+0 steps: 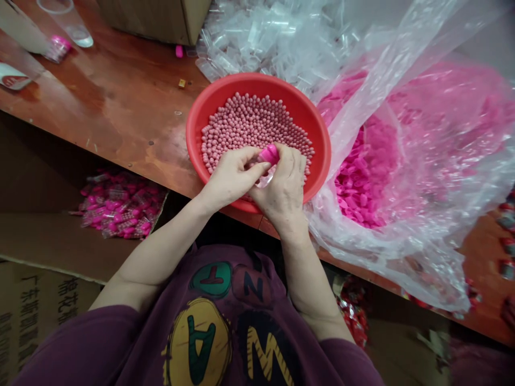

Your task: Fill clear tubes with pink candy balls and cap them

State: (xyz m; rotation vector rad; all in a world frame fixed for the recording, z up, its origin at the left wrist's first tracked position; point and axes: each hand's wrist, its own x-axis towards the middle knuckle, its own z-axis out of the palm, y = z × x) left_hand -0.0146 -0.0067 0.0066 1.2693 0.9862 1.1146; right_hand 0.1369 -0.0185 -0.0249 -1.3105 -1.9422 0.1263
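Observation:
Over the near side of a red plastic bowl (192,120), both my hands are together. My left hand (231,177) is closed, its thumb and forefinger pinching at a bright pink cap (269,154). My right hand (285,185) is wrapped round a small clear plastic container (265,178), with its fingertips against the cap's right side. The fingers hide most of the container, so I cannot tell how far the cap is seated on it. Beneath and beyond the hands, many small pink balls (251,123) fill the bowl.
Clear empty containers (257,35) are heaped behind the bowl. To the right, a plastic bag (434,236) holds loose pink caps (360,182). Filled, pink-capped containers (120,206) lie in a carton below the table (132,112). A cardboard box (148,19) stands at the back.

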